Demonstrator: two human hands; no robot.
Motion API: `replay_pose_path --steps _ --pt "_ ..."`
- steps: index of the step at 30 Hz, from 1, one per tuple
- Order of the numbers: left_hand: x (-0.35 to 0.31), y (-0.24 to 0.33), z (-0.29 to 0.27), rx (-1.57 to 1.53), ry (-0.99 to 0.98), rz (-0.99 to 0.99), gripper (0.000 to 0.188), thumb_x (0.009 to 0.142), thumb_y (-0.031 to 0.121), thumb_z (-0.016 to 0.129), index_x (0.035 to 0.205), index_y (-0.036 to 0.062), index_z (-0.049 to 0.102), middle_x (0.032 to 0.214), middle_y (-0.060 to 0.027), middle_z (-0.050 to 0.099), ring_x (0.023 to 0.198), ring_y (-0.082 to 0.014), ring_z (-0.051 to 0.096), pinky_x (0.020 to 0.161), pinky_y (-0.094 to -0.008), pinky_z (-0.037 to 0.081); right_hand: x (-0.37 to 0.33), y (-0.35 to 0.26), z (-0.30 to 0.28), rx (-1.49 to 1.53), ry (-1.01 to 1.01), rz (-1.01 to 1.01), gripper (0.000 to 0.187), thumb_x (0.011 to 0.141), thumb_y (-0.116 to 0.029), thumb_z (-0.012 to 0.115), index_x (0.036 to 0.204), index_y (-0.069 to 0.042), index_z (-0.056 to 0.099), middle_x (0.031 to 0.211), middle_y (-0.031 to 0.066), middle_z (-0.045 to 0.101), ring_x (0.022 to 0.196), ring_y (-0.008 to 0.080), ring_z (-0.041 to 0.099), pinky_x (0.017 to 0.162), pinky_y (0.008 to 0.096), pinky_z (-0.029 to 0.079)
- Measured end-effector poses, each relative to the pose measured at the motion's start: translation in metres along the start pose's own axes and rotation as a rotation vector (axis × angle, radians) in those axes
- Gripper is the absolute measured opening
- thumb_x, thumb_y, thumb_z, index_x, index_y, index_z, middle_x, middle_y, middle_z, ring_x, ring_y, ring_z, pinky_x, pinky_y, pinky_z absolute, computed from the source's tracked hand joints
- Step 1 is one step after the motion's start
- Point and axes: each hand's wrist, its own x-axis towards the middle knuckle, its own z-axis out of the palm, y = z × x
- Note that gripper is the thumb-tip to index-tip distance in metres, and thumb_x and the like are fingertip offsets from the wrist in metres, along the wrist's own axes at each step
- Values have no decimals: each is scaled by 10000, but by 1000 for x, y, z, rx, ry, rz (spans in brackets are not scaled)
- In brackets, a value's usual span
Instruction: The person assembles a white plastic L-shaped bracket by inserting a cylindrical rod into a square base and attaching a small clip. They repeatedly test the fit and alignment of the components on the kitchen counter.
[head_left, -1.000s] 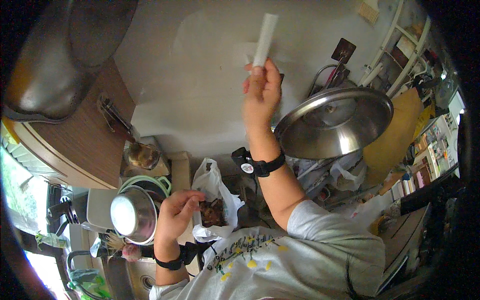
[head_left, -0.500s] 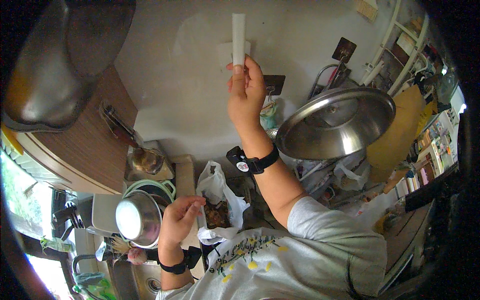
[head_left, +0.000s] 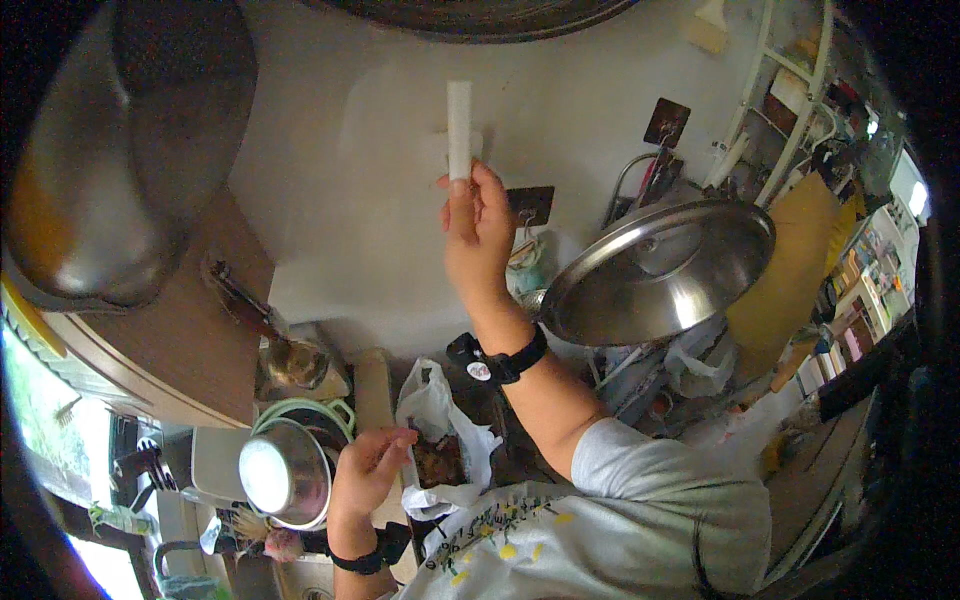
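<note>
Raised in front of the wall, my right hand (head_left: 478, 230) grips a straight white strip (head_left: 459, 130) by its lower end, thumb on the near side. The strip stands upright; what it is made of cannot be told. Close behind it a pale piece (head_left: 477, 145) is fixed to the wall, mostly covered by the strip and fingers. My left hand (head_left: 368, 470) is low, its thumb and fingers drawn together beside a white plastic bag (head_left: 480, 465). Whether anything small is between those fingertips is hidden. Dark scraps (head_left: 437, 460) lie in the bag.
A large steel lid (head_left: 660, 285) hangs right of my right forearm, near a dark wall hook (head_left: 530, 205). Steel bowls (head_left: 272, 475) stand left of my left hand. A wooden cabinet (head_left: 150, 340) juts in at the left, and a cluttered rack (head_left: 790, 90) stands right.
The whole view has tilted upward, so both hands and the wall appear lower. A dark round rim has come in at the top. My grip on the white strip is the same.
</note>
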Motion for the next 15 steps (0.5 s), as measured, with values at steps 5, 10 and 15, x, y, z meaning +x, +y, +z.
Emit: replay_pose_path --steps 5,10,15 --pt "2 -4 2 -17 1 -1 207 910 124 566 1031 -32 628 917 -70 659 763 -115 593 694 -249 482 -1 4 -1 23 0 -50 236 959 -156 480 1154 -24 506 903 28 596 608 44 455 534 187 387" --pt "1 -5 3 -6 -20 37 207 909 129 573 1025 -29 637 896 -72 659 749 -116 595 684 -245 481 -3 3 -2 64 -9 -24 248 961 -165 478 1168 -31 505 905 26 596 615 46 460 540 192 394" --pt "-1 -1 4 20 -22 37 202 906 116 567 1019 -35 640 874 -75 657 737 -117 593 679 -244 479 -6 -1 -4 101 20 -1 252 959 -159 481 1170 -24 509 906 25 596 616 50 463 543 194 396"
